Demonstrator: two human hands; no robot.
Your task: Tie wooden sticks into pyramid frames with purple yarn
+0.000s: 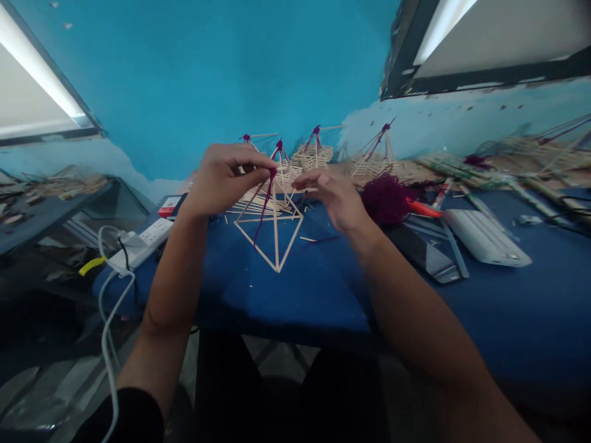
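Note:
A small pyramid frame of thin wooden sticks (276,231) stands on the blue table in front of me. Purple yarn (264,212) is wound round its peak, and one end hangs down inside the frame. My left hand (231,175) pinches the yarn-wrapped tip between thumb and fingers. To the right of the peak, my right hand (336,197) hovers with its fingers apart, slightly blurred; I see nothing held in it. Behind the hands stand several finished-looking stick structures (318,154) with purple yarn at their tops.
Purple yarn in a tangled heap (388,197) lies right of my right hand, near a utility knife (425,209), a dark phone (422,252) and a white power bank (487,237). At left sits a power strip (148,243) with hanging cables. Loose sticks (258,203) lie behind the frame.

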